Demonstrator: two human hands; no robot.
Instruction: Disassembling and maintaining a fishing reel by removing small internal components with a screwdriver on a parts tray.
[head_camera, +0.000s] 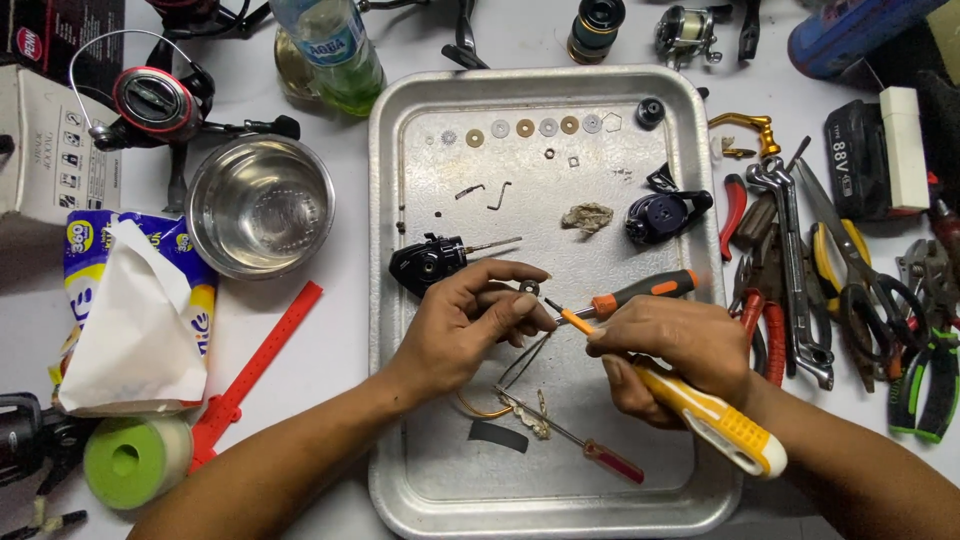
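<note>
My left hand (468, 322) pinches a small dark ring-shaped part (529, 289) over a metal tray (400, 300). My right hand (672, 352) grips a yellow-handled tool (718, 423) whose orange tip touches that part. Close beside the hands lie a black-and-orange screwdriver (640, 291), thin tweezers (523, 362) and a small red-handled screwdriver (590, 450). A black reel body (427, 262) sits just above my left hand. A row of washers (525, 128) runs along the tray's top, and another dark reel piece (662, 214) rests at the right.
Left of the tray stand a steel bowl (260, 205), a tissue pack (135, 310), a red strap (255, 365), a green roll (135, 458) and a spinning reel (155, 105). Pliers, wrenches and scissors (830, 290) crowd the right side. A plastic bottle (330, 45) stands at the back.
</note>
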